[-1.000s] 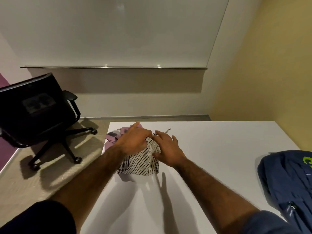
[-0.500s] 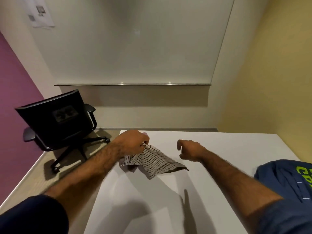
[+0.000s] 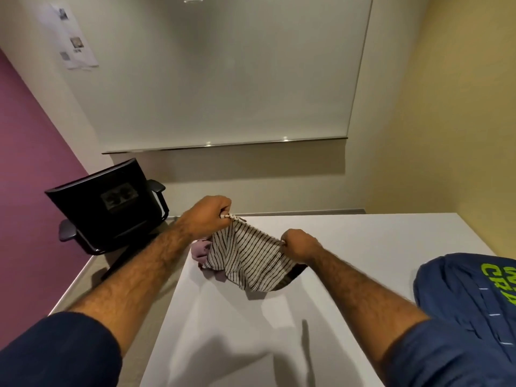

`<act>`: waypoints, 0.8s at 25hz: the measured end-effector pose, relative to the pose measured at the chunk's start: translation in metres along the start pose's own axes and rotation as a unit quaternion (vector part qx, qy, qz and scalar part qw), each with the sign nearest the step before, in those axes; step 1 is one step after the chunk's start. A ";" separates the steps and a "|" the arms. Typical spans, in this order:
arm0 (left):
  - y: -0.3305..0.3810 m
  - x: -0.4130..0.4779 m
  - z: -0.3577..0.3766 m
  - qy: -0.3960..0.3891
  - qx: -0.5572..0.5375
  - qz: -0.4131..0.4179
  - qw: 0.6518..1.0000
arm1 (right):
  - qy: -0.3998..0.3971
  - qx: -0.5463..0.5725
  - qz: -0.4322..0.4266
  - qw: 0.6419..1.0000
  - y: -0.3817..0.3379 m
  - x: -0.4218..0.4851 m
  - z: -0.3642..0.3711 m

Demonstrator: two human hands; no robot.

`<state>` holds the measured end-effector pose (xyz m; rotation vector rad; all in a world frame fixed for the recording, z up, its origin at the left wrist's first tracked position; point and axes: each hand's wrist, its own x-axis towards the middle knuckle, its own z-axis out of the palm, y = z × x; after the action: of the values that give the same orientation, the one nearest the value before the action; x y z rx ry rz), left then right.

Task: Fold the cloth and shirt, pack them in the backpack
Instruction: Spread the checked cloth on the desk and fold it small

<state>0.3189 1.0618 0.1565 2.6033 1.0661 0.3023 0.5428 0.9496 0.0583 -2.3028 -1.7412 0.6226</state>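
Over on the far left an office chair point(image 3: 111, 208) stands off the surface's edge, out of play. Now the left hand point(image 3: 207, 219): fingers curled tight, pinching the top left corner of the striped cloth point(image 3: 248, 258) and holding it up high. Just beneath that wrist, a mauve bundle point(image 3: 200, 251) lies crumpled on the white surface point(image 3: 363, 241) near its left edge. That is probably the shirt, and it is not yet folded.

In the middle, the striped cloth hangs stretched between the two hands, with its top edge sloping down to the right. Its lower edge droops towards the surface; whether it touches, I cannot tell. The right hand point(image 3: 300, 244) sits lower, also closed in a pinch on the opposite top corner.

It looks light, thin and very floppy. It sags in the middle and will not hold any shape by itself. The corners are the right place to grip, as both hands do here, and laying it flat would help before creasing. It should not slip much, but the folds could spring open.

At the far right, the blue backpack point(image 3: 469, 303) lies on the surface, well apart from the cloth, with nothing packed into it yet as far as I can see.
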 end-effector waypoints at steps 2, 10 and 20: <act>-0.012 -0.005 -0.011 0.027 -0.020 -0.020 0.999 | 0.031 -0.003 0.022 0.999 0.023 0.002 -0.021; -0.023 0.009 -0.039 0.058 -0.065 -0.014 0.996 | 0.086 0.058 -0.017 0.995 0.051 -0.015 -0.191; -0.022 0.065 -0.036 0.122 -0.039 -0.039 0.991 | 0.185 0.053 0.053 0.980 0.133 -0.033 -0.265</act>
<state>0.3387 1.1302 0.1867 2.4938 1.2045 0.6457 0.7671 0.9057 0.2501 -2.2709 -1.3909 0.2706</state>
